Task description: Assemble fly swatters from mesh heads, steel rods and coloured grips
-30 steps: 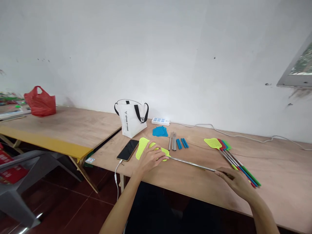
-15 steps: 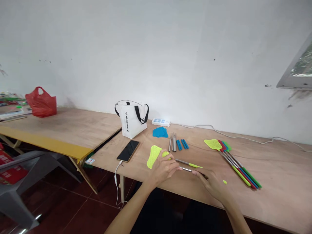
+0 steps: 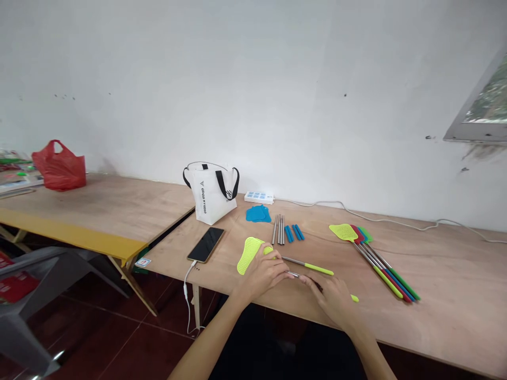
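My left hand (image 3: pixel 264 273) is closed around the upper part of a fly swatter, whose short stretch of metal rod (image 3: pixel 293 274) shows between my two hands. My right hand (image 3: pixel 331 298) wraps the same swatter further along, and a yellow-green handle end (image 3: pixel 354 298) sticks out past it. A yellow-green mesh swatter head (image 3: pixel 248 256) lies just left of my left fingers; which rod it belongs to is hidden. Behind my hands, another swatter's yellow-green handle (image 3: pixel 319 269) and thin rod lie on the table.
Blue swatter heads (image 3: pixel 258 213), metal tubes (image 3: pixel 278 230) and blue grips (image 3: pixel 293 233) lie further back. Several finished-looking swatters (image 3: pixel 382 269) are fanned out at right. A phone (image 3: pixel 206 245) on a cable, a white bag (image 3: pixel 214 195) and a power strip (image 3: pixel 259 197) stand left and behind.
My right hand has moved left, closer to my left hand, and less metal rod shows between them. The handle end moved left with it. The view has shifted slightly.
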### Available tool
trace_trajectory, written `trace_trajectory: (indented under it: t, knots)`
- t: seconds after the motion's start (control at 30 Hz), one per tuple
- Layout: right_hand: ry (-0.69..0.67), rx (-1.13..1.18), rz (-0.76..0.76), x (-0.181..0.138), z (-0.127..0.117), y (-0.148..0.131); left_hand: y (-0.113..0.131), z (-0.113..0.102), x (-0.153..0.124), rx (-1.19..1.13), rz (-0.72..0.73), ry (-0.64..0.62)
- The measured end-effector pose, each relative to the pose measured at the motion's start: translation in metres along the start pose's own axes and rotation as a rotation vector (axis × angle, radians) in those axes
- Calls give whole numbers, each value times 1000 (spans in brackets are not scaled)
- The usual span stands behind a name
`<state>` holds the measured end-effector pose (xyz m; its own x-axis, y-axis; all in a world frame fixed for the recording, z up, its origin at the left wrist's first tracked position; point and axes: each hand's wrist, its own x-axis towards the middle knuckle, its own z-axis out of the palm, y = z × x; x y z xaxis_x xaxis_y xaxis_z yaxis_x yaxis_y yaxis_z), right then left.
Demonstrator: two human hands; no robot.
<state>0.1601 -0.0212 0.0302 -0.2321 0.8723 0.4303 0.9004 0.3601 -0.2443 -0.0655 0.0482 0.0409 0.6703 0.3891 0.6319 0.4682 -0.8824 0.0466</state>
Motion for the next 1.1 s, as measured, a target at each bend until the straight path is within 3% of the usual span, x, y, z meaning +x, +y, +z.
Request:
trace_trajectory:
  t: [0.33, 0.73, 0.93, 1.1]
  knots:
    - [-140, 55, 59, 1, 11, 15, -6, -7, -5, -136, -79, -229]
    - [-123, 87, 10, 0, 13, 16, -2, 11, -4, -13, -17, -212]
    - [-144, 43, 69, 1, 27, 12, -19, 5, -9, -111, -116, -259]
    - [2, -50, 79, -1, 46, 34, -33, 15, -17, -94, -263, -222]
